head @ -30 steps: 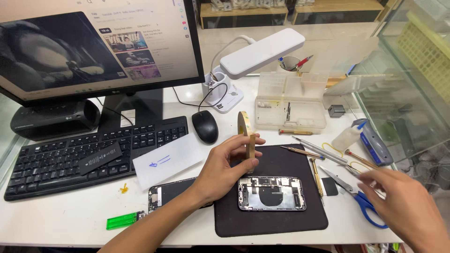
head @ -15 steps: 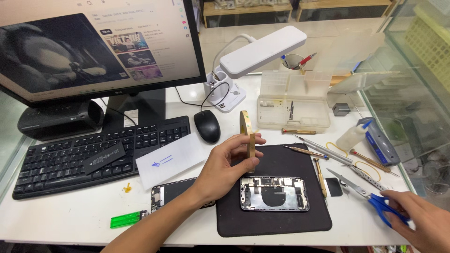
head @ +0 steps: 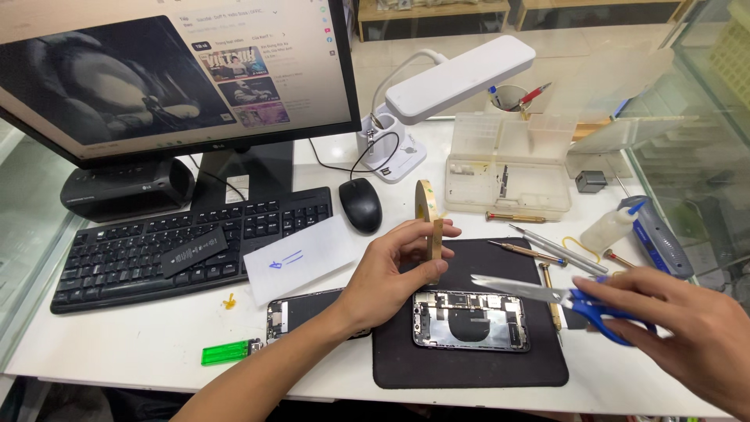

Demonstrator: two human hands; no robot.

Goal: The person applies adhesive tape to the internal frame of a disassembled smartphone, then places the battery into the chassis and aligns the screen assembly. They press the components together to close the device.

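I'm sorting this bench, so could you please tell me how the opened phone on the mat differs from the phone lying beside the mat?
The opened phone lies wholly on the black mat, its inner parts exposed; the other phone lies on the white table at the mat's left edge, showing a dark face. The opened phone is in plain view; the left hand, holding tape, partly covers the other. Both lie flat, long sides across.

So there's a big black-framed monitor (head: 176, 74) up and left of the left hand's fingers (head: 414, 234), showing a dark video beside white page thumbnails. A white card (head: 301, 259) with blue marking lies just left of those fingers, and a phone's dark screen (head: 301, 314) sits below-left by the wrist.
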